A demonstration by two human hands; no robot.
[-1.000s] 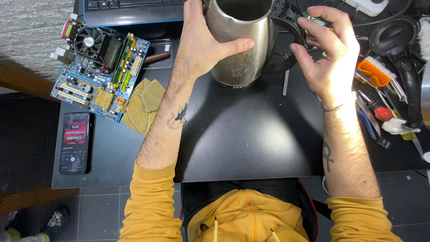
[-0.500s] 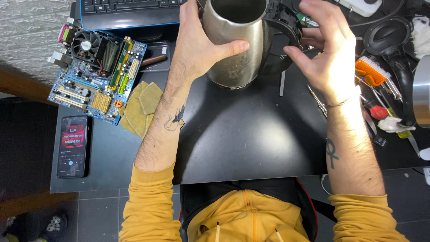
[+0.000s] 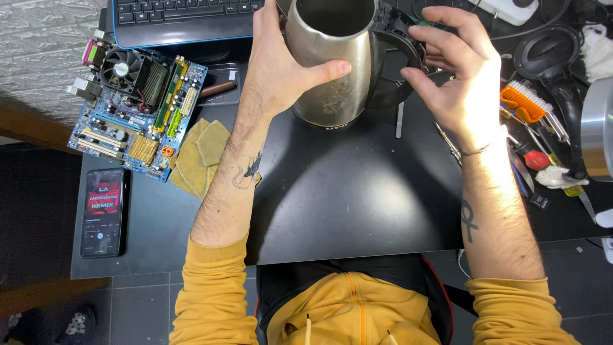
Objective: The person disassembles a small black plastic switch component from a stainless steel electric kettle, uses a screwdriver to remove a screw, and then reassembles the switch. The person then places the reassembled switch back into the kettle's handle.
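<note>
Two bare hands work on one brushed-steel kettle that stands at the far middle of the matte black desk, its round mouth open to the camera and its rounded wall dulled with smudges. The left hand wraps the kettle's left side, palm flat on the metal and thumb pressed across the front, so its grip is clamped on the body. The right hand curls around the black plastic handle on the kettle's right side, fingertips resting on its top and thumb against its rim; how tightly it squeezes cannot be told. Both forearms are bare and tattooed, coming out of mustard-yellow sleeves. Left of the left forearm lies one folded, coarse yellow cloth, and beyond it one blue circuit board bristling with slots and a round black fan. One smartphone with a lit screen lies flat near the desk's left edge. One black keyboard with a blue rim sits at the far edge. To the right, a loose clutter of hand tools includes one orange-bristled brush and one red-handled screwdriver; the rest are too tangled to count.
</note>
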